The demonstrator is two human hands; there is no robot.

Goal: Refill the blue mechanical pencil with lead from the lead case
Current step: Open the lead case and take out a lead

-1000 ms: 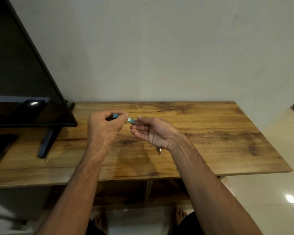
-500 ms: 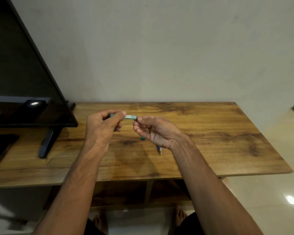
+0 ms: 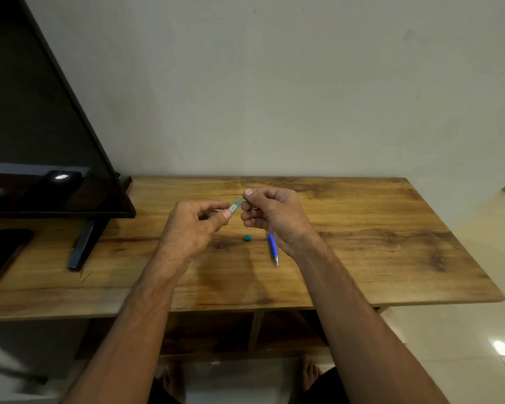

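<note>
My left hand [image 3: 191, 225] pinches the small clear lead case [image 3: 235, 205] between thumb and forefinger, above the wooden table [image 3: 362, 243]. My right hand [image 3: 271, 217] has its fingers curled, with thumb and forefinger pinched at the case's upper right end; whether they hold a lead I cannot tell. A small teal cap [image 3: 247, 238] lies on the table below the hands. The blue mechanical pencil [image 3: 272, 247] lies on the table, partly hidden under my right wrist, metal tip toward me.
A black monitor [image 3: 50, 141] on a stand [image 3: 83, 246] fills the left side. A dark flat device [image 3: 0, 249] lies at the far left. The wall runs along the table's far edge. Tiled floor lies to the right.
The case has tilted, its right end now higher. My right hand rose to that end. The teal cap and more of the pencil now show on the table.
</note>
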